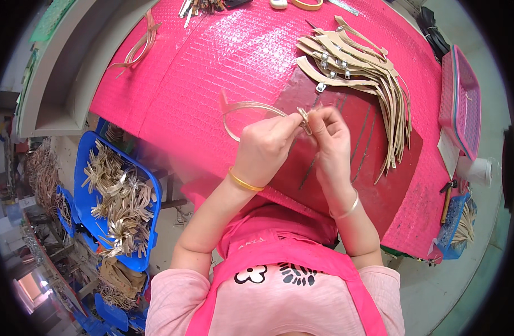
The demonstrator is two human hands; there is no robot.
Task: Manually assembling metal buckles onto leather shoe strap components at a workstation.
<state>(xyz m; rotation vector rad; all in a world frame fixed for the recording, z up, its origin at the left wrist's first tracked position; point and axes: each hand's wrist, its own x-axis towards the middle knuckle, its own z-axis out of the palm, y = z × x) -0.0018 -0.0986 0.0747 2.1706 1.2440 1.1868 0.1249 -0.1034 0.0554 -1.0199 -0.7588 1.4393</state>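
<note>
Strap: thin, pale gold strap point(254, 105) held above the red mat point(380, 201); it curved out past the left hand in a narrow loop, its far end blurred.
Left fingers: left hand point(265, 147) pinched the strap, thumb and forefinger pressed together near its bunched end.
Right fingers: right hand point(332, 140) curled at that end, thumb close to forefinger; could not tell what, if anything, lay between them.
Handling, judged: a firm left pinch close to the bunched end would have steadied it; light right fingertip pressure seemed best, to avoid creasing or twisting.
Loop, judged: slender and springy-looking; best left clear of the wrists.
Strap pile point(396, 106): flat beige bands, leather-like, bent into hooks, with small silvery buckles point(321, 87).
Mat: smooth, dark-streaked.
Cover point(190, 95): glossy pink, embossed.
Bin point(156, 204): blue plastic, rounded corners, heaped with gold-tan strips point(122, 199).
</note>
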